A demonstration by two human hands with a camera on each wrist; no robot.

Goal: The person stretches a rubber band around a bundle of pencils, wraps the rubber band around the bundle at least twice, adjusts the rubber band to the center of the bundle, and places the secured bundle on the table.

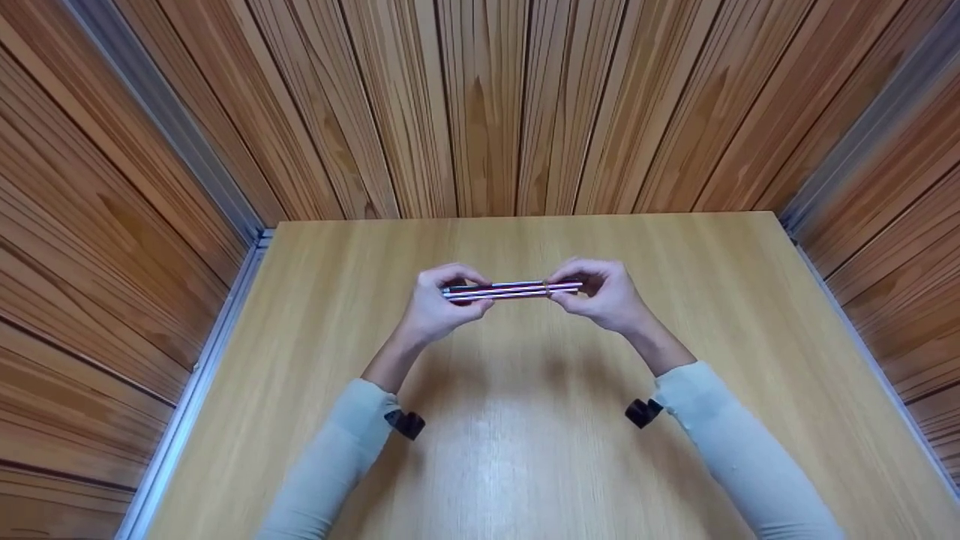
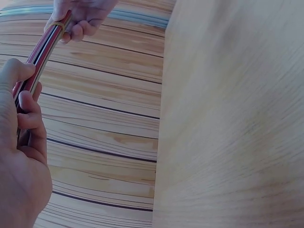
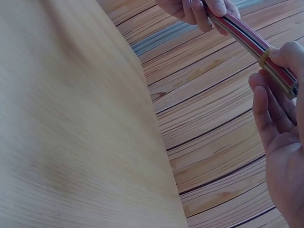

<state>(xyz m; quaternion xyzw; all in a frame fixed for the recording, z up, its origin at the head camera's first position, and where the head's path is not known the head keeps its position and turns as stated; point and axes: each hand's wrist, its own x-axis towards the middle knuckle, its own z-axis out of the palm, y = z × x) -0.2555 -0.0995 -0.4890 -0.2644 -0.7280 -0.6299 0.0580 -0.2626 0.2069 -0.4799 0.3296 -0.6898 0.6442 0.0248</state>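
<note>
A bundle of slim striped pencils [image 1: 517, 289], red, white and dark, is held level above the table between both hands. My left hand [image 1: 439, 306] grips its left end, thumb on the near side and fingers on the far side. Near the right end a tan rubber band [image 3: 264, 58] wraps round the bundle. My right hand [image 1: 609, 298] pinches the pencils right at that band, with the thumb pressing over it in the right wrist view. The pencils' right-hand ends stick out a little past the band, inside the curve of the right hand.
A light wooden table [image 1: 510, 450] lies below, with shadows of the hands on it. Wood-plank walls [image 1: 480, 112] rise behind and at both sides, with a grey metal rail [image 1: 187, 390] along the left edge. Black wrist cameras [image 1: 409, 424] hang from the pale sleeves.
</note>
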